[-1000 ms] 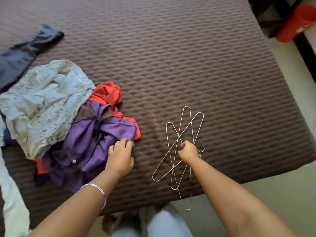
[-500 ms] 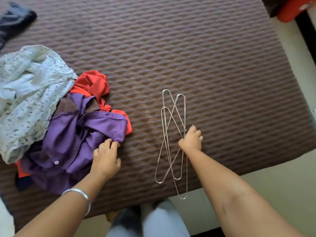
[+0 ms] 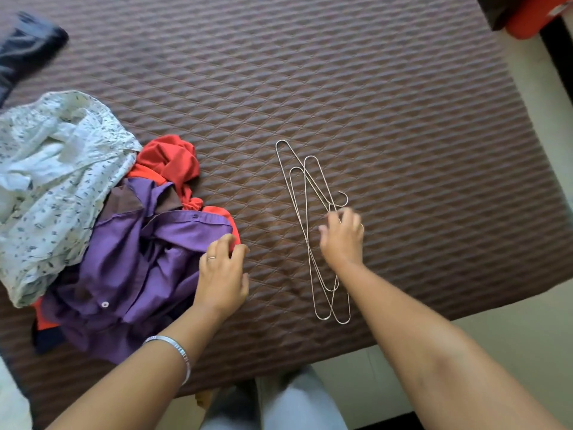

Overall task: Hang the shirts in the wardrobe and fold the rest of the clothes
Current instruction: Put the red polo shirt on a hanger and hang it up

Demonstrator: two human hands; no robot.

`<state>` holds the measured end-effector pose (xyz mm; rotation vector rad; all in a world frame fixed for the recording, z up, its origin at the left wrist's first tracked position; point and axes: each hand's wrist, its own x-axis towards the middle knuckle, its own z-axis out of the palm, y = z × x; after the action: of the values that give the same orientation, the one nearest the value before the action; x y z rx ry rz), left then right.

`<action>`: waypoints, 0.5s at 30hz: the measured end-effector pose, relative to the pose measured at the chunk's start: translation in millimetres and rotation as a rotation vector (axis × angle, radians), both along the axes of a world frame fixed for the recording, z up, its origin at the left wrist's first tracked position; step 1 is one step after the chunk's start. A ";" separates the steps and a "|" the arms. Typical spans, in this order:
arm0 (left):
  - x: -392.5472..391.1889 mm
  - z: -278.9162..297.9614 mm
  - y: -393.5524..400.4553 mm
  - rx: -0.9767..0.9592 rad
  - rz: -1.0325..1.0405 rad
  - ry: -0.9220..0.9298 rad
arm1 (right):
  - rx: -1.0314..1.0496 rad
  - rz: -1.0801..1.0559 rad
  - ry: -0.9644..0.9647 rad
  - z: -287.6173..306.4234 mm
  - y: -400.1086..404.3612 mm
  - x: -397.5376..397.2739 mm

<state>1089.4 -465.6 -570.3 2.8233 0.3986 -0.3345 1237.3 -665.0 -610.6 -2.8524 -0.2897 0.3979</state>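
Note:
A crumpled purple shirt [image 3: 130,268] lies on the left of the brown quilted bed [image 3: 372,103], over a red garment [image 3: 170,159]. A white printed shirt [image 3: 55,181] is heaped beside them. My left hand [image 3: 221,271] pinches the purple shirt's right edge between fingertips and thumb. Three wire hangers [image 3: 306,212] lie stacked and nearly aligned to the right of the pile. My right hand [image 3: 342,237] is blurred, with loosely spread fingers resting on the hangers just below their hooks.
A dark blue garment [image 3: 28,48] lies at the bed's far left. A red object [image 3: 533,17] stands off the bed's far right corner. Pale floor [image 3: 511,336] runs along the right and near edges, where my legs [image 3: 279,408] stand.
My right hand has swept the fanned-out hangers together into a narrow stack and its fingers have loosened. My left hand has stayed at the purple shirt's edge.

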 end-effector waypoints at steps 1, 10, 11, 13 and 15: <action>1.2 -0.6 -2.5 -0.010 -0.018 -0.005 | 0.030 0.044 0.070 -1.3 3.5 -11.4; -2.8 -16.1 19.1 0.071 0.026 0.042 | -0.051 0.103 0.310 -16.5 33.0 -10.6; -3.6 -16.3 24.8 0.087 0.035 0.048 | -0.060 0.120 0.310 -14.5 37.1 -0.7; -5.5 -14.6 34.8 0.108 0.060 0.053 | -0.099 0.159 0.318 -10.9 45.9 15.6; -8.2 -10.2 44.6 0.120 0.104 0.047 | -0.169 0.168 0.357 -6.7 54.0 24.3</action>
<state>1081.2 -421.1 -580.5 2.9010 0.5916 -0.3680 1261.6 -611.1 -617.3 -2.8519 -0.4432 0.9931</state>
